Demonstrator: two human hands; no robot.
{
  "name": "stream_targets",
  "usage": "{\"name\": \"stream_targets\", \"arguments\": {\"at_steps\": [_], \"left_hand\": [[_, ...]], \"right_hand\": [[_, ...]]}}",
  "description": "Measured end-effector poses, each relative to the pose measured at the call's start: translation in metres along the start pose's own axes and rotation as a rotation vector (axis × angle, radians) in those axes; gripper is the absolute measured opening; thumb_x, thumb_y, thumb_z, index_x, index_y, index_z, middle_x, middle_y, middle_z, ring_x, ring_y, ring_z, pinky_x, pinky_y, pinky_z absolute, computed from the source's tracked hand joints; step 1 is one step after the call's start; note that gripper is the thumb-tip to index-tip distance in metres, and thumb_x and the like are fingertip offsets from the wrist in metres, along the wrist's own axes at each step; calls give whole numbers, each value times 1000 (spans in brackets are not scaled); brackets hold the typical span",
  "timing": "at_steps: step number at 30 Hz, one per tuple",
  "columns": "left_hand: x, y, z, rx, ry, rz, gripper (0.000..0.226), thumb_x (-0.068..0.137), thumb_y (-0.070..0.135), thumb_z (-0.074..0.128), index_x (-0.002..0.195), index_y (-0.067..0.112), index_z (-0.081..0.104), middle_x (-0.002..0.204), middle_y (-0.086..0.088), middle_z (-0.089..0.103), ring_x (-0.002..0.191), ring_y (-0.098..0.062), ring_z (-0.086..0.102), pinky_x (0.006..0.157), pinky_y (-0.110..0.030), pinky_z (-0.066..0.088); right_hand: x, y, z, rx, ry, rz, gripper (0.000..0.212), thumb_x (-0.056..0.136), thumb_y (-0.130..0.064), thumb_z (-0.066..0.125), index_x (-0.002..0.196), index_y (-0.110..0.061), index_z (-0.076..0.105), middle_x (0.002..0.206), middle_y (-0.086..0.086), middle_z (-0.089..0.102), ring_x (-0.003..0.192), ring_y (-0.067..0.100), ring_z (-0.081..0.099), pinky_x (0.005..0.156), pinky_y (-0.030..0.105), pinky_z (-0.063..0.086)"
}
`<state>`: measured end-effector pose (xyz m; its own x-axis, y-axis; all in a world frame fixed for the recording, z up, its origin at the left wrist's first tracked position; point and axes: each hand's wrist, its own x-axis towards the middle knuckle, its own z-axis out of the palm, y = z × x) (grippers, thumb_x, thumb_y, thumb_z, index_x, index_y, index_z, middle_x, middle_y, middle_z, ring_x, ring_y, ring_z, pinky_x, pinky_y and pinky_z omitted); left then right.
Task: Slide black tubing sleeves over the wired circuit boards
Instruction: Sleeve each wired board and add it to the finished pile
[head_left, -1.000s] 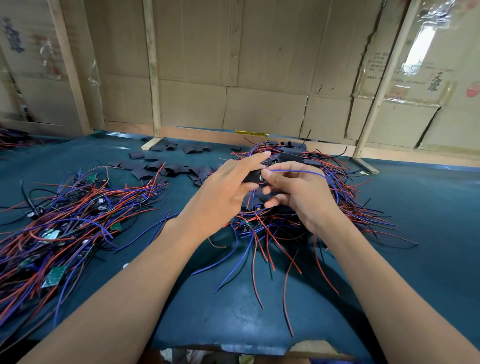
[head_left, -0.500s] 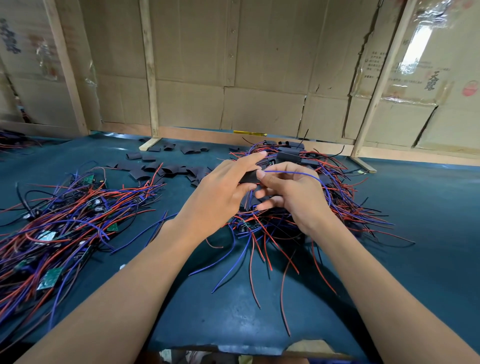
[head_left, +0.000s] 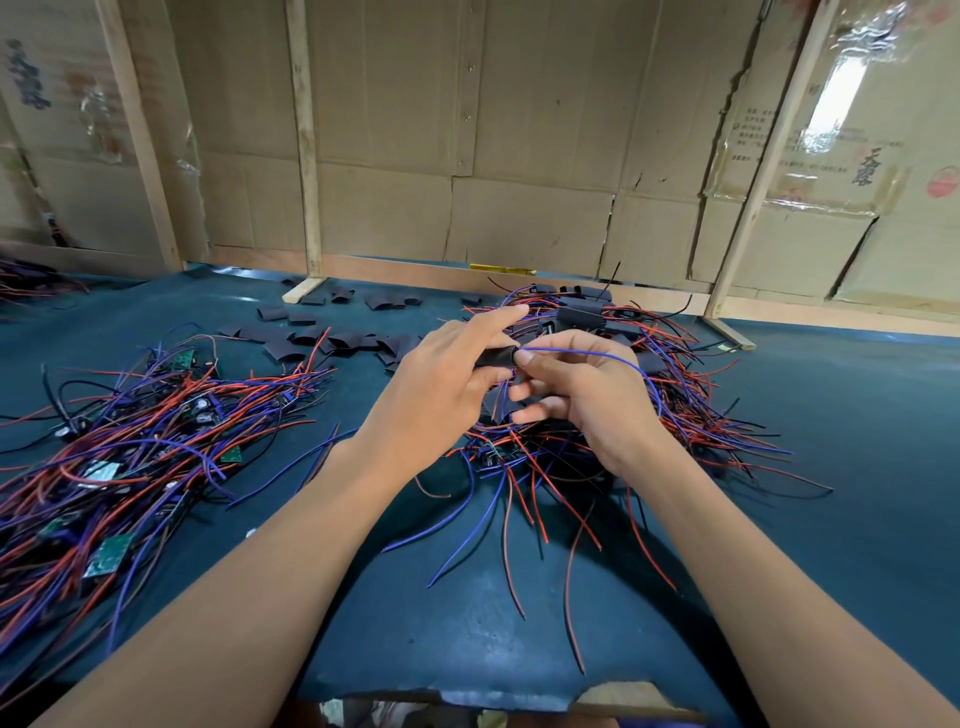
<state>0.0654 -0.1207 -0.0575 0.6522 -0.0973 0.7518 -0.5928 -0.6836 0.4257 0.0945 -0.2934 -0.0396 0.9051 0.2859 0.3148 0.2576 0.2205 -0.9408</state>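
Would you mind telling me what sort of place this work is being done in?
Probably a small hand-assembly workshop: a dark teal bench mat, a pile of red and blue wired green circuit boards, loose black tubing sleeves, and walls of flattened brown cardboard.

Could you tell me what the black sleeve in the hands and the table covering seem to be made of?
Black sleeve: looks like thin, matte, flexible plastic tubing, as spare pieces lie flattened and creased. Table covering: seemingly dark teal rubber or vinyl sheet, faintly glossy with scuffs.
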Motion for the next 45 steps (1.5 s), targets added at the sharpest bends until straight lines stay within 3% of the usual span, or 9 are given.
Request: {"name": "stream_targets", "arguments": {"at_steps": [5,11,16,21,26,32,36,40,45], "left_hand": [[0,3,0,38,6,-3,60,92,2,63,142,32,50,116,10,68,109,-22,57,99,-39,45],[-1,4,-1,28,19,-31,63,92,9,66,142,42,47,115,19,67,109,-14,56,95,-15,38],[0,1,1,-37,16,-44,80,88,8,70,143,53,34,125,21,62,117,5,56,103,-26,45],[-1,-2,5,75,61,2,70,93,25,69,148,44,30,129,15,60,117,-4,56,99,-37,49],[-2,-8,3,186,112,-61,57,95,15,61,148,23,41,115,9,64,107,-15,53,90,-44,51],[-2,-13,2,222,71,-174,47,93,9,59,139,18,52,109,3,68,106,-23,54,95,-46,46],[-3,-14,2,222,58,-163,44,94,10,59,136,19,54,109,5,66,105,-21,53,95,-45,45],[-4,-17,4,225,15,-154,37,96,16,59,132,21,56,107,7,67,106,-21,53,95,-45,44],[2,-30,8,352,12,-311,33,96,15,52,127,20,60,115,-3,67,108,-28,54,95,-46,44]], "right_hand": [[-2,-1,1,32,-46,-14,24,89,-4,74,107,5,63,81,19,70,65,28,69,53,35,59],[-2,1,3,-28,-17,-70,24,86,-12,80,102,0,67,84,21,70,67,30,67,54,36,59],[-1,1,4,-47,41,-54,11,86,-8,78,90,-3,68,74,21,70,62,32,67,53,36,59],[3,-7,2,92,230,-117,6,86,-3,75,85,-1,69,69,16,68,54,27,65,48,31,55],[8,-22,-20,360,401,-64,10,90,-10,74,86,-3,69,66,6,65,61,16,67,59,24,57],[10,-24,-32,638,397,71,33,90,13,62,122,14,55,111,26,67,94,31,74,82,31,62],[11,-25,-34,716,432,90,31,92,11,60,122,14,56,118,28,66,104,33,72,90,37,59],[9,-27,-32,498,522,20,9,93,3,62,101,1,66,89,14,73,71,24,73,65,33,62],[6,-23,-24,20,628,-242,9,91,-4,65,89,-11,70,64,-3,66,41,13,50,38,22,39]]}}
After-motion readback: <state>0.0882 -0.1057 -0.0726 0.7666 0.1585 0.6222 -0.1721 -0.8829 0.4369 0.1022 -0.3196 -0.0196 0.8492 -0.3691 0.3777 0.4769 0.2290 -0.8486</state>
